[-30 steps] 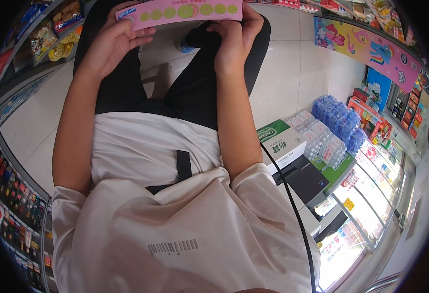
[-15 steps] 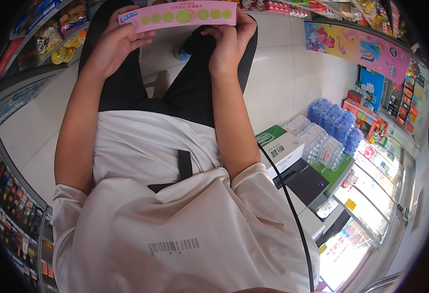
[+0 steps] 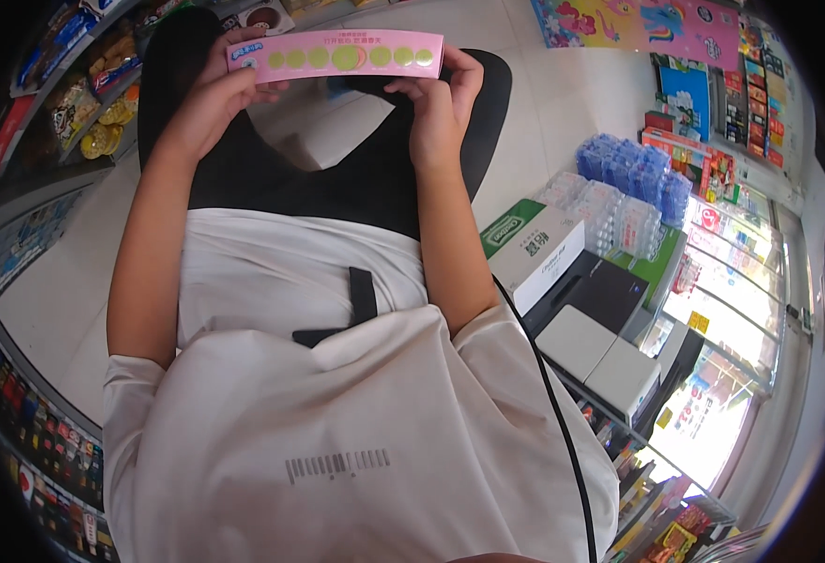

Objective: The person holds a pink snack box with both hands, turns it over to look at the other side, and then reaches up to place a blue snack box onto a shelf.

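A long, slim pink box [image 3: 323, 42] with a row of green discs printed along its side is held level in front of my thighs. My left hand [image 3: 217, 97] grips its left end, the thumb on the near side and other fingers behind and below. At the right end my right hand [image 3: 439, 111] is closed around the corner, its thumb bent under the lower edge. The box's far side and the fingertips behind it are hidden.
Snack packets [image 3: 103, 122] fill shelves at the far left. To my right stand a white and green carton [image 3: 536, 246], a black box [image 3: 600, 293] and plastic-wrapped bottle packs [image 3: 626, 167]. A black cable [image 3: 555, 399] runs down my right side.
The box and both hands sit slightly lower in the picture, with the same grip. My legs appear more bent, and the surroundings on the right have shifted in view.
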Tool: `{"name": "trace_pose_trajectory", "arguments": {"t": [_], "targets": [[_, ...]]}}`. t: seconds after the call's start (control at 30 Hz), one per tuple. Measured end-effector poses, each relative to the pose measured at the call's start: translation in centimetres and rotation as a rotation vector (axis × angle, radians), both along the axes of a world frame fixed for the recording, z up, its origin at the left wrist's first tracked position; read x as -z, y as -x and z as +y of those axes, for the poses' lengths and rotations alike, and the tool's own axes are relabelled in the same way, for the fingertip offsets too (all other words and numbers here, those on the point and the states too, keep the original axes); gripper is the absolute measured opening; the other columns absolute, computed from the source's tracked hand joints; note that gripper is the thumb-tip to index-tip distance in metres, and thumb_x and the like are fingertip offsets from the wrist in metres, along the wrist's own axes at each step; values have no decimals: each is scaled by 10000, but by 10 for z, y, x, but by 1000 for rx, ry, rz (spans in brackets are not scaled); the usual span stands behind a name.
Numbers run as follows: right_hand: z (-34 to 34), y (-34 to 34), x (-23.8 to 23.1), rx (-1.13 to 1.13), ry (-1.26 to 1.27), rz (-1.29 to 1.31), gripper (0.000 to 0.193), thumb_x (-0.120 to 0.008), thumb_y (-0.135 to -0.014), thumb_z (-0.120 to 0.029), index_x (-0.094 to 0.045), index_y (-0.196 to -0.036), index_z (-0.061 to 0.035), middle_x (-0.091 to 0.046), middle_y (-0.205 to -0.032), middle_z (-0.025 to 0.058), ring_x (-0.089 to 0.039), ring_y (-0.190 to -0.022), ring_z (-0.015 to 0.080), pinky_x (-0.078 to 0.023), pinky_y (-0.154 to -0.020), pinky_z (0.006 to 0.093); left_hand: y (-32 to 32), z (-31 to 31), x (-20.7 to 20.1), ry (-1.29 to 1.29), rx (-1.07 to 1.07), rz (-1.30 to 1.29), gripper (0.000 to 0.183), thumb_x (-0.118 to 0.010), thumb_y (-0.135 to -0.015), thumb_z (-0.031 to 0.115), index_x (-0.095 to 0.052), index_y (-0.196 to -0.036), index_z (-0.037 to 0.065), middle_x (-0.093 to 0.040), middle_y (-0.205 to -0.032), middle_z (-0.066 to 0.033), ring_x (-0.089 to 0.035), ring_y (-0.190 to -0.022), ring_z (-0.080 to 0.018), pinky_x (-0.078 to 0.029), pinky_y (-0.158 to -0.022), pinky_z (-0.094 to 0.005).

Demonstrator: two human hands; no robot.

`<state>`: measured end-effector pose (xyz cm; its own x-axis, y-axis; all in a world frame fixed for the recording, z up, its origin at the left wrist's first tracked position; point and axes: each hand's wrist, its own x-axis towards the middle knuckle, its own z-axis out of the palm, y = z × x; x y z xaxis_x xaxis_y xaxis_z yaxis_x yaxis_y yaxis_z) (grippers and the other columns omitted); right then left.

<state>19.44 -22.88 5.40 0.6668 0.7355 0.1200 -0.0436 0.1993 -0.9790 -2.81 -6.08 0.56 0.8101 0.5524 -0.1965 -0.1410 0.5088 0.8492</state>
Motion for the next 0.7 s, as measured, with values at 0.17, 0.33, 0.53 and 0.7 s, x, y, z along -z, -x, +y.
{"name": "trace_pose_trajectory", "arguments": {"t": [0.17, 0.33, 0.53, 0.7], "targets": [[-39, 8, 4, 27, 12, 71, 428, -466, -910, 36, -401, -1330, -5, -558, -1289, 180, -678, -916, 266, -587, -805, 390, 8, -17, -4, 4, 68, 24, 611, -477, -923, 69, -340, -1517, 88, -561, -1401, -159, -654, -1159, -263, -527, -1000, -388], [-40, -4, 11, 14, -71, 22, 445, -433, -893, 108, -423, -1323, -8, -539, -1347, 167, -688, -1026, 276, -590, -811, 377, -4, -18, 0, -3, 93, 45, 615, -472, -920, 69, -342, -1521, 88, -563, -1405, -156, -659, -1148, -262, -527, -1001, -391], [-36, -23, 27, 21, -75, 17, 403, -457, -924, 63, -423, -1320, -3, -504, -1364, 164, -683, -1009, 293, -600, -807, 406, -24, -13, 6, 2, 65, 72, 618, -497, -937, 110, -334, -1533, 97, -559, -1410, -161, -648, -1165, -272, -513, -1028, -410], [-33, -32, 43, 7, -64, 34, 363, -469, -949, 11, -418, -1308, 2, -482, -1346, 165, -673, -982, 317, -605, -811, 437, -29, -13, 11, 0, 64, 137, 617, -506, -932, 108, -338, -1526, 96, -553, -1415, -159, -643, -1169, -275, -510, -1039, -415]]}}
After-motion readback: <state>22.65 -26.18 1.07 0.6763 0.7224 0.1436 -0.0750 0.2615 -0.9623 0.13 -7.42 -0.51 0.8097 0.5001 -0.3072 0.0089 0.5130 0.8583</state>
